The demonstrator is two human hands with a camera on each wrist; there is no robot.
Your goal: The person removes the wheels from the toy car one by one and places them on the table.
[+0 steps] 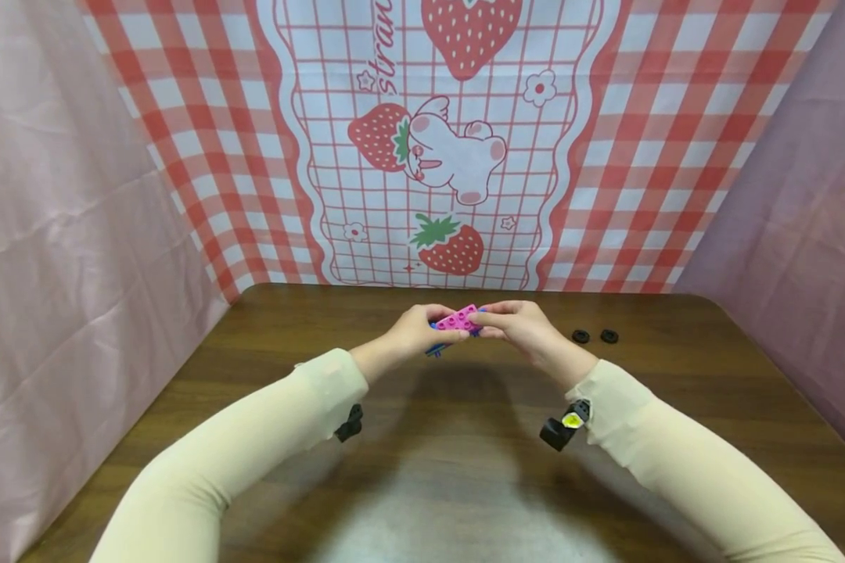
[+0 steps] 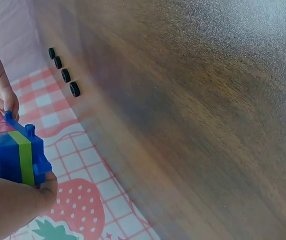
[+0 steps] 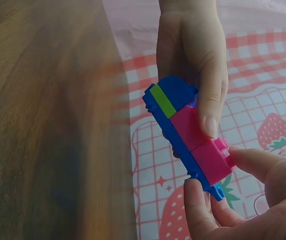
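Above the table, both hands hold a toy block car (image 1: 458,320). It has a long blue base with small side pegs, a rounded blue block, a lime green strip (image 3: 162,101) and pink studded blocks (image 3: 202,150) on top. My left hand (image 1: 417,330) grips the blue-and-green end, its thumb lying along a pink block. At the other end my right hand (image 1: 524,324) pinches the car, with one digit on the pink studs and others under the blue base. In the left wrist view, the blue underside pegs (image 2: 29,131) show no wheels on them.
Several small black wheels stand in a row (image 2: 66,75) on the wooden table (image 2: 192,130); the head view shows black wheels (image 1: 580,336) right of the hands. A strawberry-print cloth (image 1: 451,156) hangs behind the table, with pink curtains (image 1: 77,234) at the sides.
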